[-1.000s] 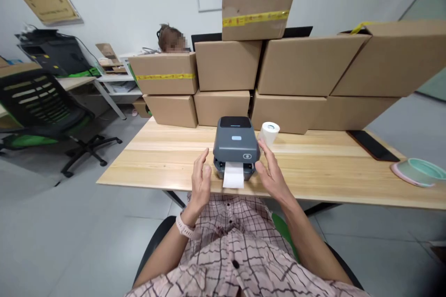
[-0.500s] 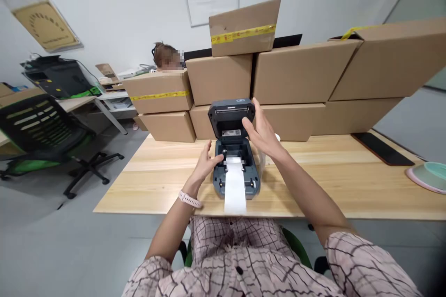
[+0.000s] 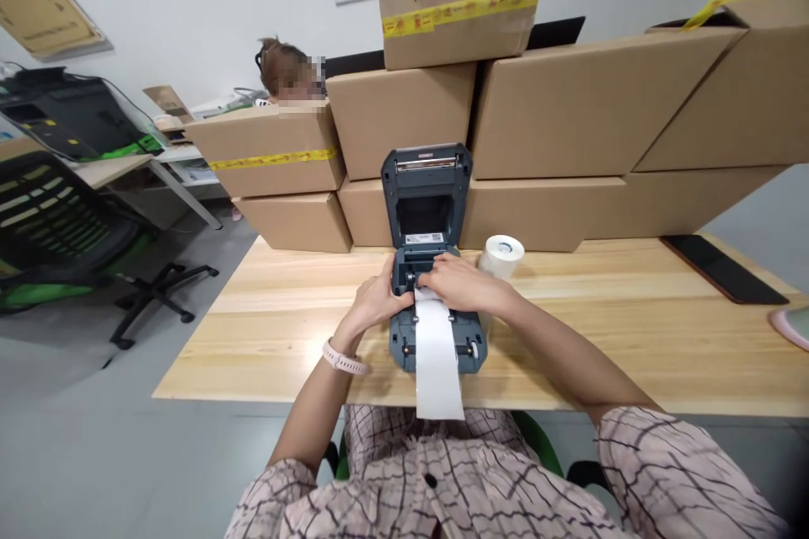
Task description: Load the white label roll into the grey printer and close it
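A dark grey label printer (image 3: 468, 324) stands on the wooden table with its lid (image 3: 427, 153) raised. White label paper (image 3: 437, 358) runs out of its front and hangs over the table edge. My left hand (image 3: 377, 299) grips the printer's left side, thumb over the rim by the paper compartment. My right hand (image 3: 464, 282) reaches into the compartment, its fingers curled over the label paper where it comes off the roll. That hand hides most of the roll. Just right of the printer stands a white roll of labels (image 3: 502, 255).
Stacked cardboard boxes (image 3: 549, 114) line the back of the table (image 3: 253, 354). A black flat device (image 3: 720, 268) and part of a pink-rimmed object (image 3: 790, 328) lie at the right. A person (image 3: 284, 72) sits behind the boxes. An office chair (image 3: 69, 227) stands left.
My right hand has left the lid and moved down into the paper compartment. The lid now stands further upright. My left hand stays at the printer's left side. The view has shifted closer.
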`<state>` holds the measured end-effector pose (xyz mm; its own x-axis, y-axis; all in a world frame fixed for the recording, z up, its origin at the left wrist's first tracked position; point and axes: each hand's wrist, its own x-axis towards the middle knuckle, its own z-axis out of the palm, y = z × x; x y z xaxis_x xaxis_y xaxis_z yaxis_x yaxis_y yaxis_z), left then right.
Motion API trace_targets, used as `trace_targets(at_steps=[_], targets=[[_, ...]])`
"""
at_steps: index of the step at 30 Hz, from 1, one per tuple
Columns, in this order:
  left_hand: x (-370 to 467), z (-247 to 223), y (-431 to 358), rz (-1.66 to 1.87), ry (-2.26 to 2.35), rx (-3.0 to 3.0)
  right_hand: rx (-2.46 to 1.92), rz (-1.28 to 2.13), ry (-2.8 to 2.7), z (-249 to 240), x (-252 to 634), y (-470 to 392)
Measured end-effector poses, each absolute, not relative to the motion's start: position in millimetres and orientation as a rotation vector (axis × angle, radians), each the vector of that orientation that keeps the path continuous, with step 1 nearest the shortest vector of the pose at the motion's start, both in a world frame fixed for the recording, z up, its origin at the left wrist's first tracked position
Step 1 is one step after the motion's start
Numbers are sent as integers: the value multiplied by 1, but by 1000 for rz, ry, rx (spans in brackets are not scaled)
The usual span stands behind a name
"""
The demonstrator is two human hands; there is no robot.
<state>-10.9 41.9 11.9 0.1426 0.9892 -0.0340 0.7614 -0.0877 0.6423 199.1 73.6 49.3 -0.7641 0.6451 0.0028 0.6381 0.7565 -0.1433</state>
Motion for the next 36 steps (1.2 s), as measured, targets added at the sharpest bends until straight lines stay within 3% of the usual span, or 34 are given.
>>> trace_targets(at_steps=[12, 18, 23, 28, 32, 36], targets=[[-21, -13, 49, 829, 1196, 1423, -794, 731, -3105, 54, 199, 97], [-16, -9, 43, 873, 1165, 1345, -387, 1422, -2253, 57, 292, 88], [-13, -8, 42, 897, 1179, 1345, -899, 1338, -1733, 2, 379, 76], [-12, -10, 43, 896, 1218, 1345, -1243, 1373, -1421, -47, 393, 74], [-12, -12, 43, 906, 1257, 1367, -1256, 1428, -1460, -52, 391, 74], [-11, -12, 43, 918, 1231, 1331, -1289, 1271, -1523, -38, 392, 86]])
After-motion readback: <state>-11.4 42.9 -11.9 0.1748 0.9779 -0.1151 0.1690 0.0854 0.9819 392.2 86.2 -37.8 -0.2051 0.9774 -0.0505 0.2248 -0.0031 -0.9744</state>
